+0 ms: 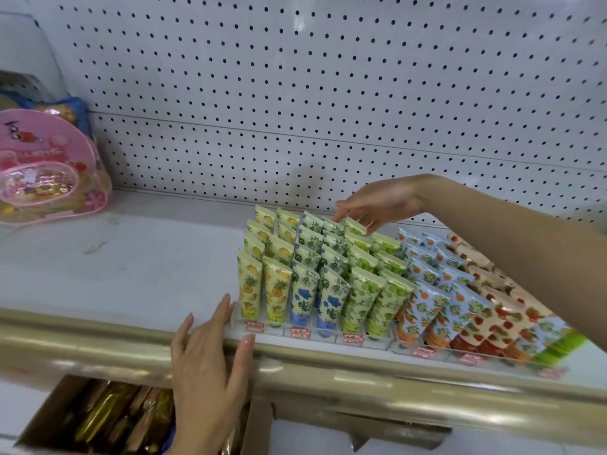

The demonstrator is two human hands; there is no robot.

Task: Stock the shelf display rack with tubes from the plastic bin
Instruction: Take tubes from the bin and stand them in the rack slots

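Pegboard backing [295, 93], white, behind a white shelf [131, 257] with a gold front rail [361, 382]. I log the items from my remote seat:

1. Display rack [279, 330], clear plastic, at the shelf front. It holds tubes [331, 290] standing cap-down in stepped rows, in yellow, blue-floral and green columns. The steps seem meant to keep each print visible.
2. Left hand [207, 362]: fingers straight and apart, tips against the rack's left front corner, holding nothing. I judge it is there to steady the rack.
3. Right hand [377, 201]: reaches over to the back row, fingers loosely spread with their tips on the rearmost crimped tops. I see no clamp, so it is probably seating or aligning a tube.
4. Second rack [427, 354], just beside the first, holds orange and red printed tubes.
5. Pink bag [46, 169], far left on the shelf.
6. Cardboard box [42, 418], below the rail, holding gold-wrapped packs.
7. Plastic bin: not in view.
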